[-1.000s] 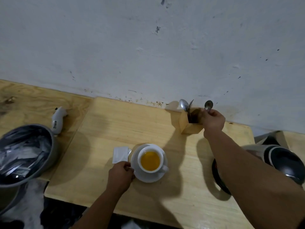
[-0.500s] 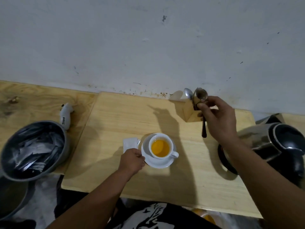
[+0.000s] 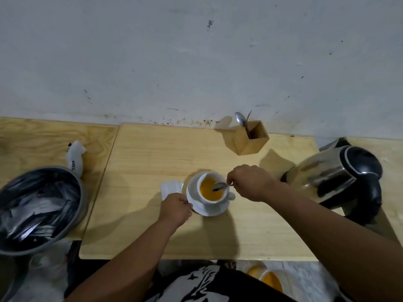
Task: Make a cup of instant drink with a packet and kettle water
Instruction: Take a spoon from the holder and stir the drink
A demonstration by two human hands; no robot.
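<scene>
A white cup [image 3: 204, 196] holding orange drink stands on a white saucer [image 3: 212, 210] at the middle of the wooden table [image 3: 152, 214]. My right hand [image 3: 250, 182] grips a metal spoon [image 3: 219, 186] whose bowl hovers at the drink's surface. The fingers of my left hand [image 3: 175, 209] pinch the saucer's left rim. A white packet [image 3: 170, 187] lies flat just left of the saucer, partly behind my left hand. The steel kettle [image 3: 333, 179] with its black lid sits at the right.
A wooden holder [image 3: 250, 138] with spoons stands by the wall behind the cup. At the left edge is a metal bowl [image 3: 39, 205] of several packets. A crumpled white wrapper [image 3: 76, 159] lies beyond it. The wall closes the far side.
My right hand has carried the spoon from the holder down to the cup. The left hand stays on the saucer. The camera view has tilted down slightly.
</scene>
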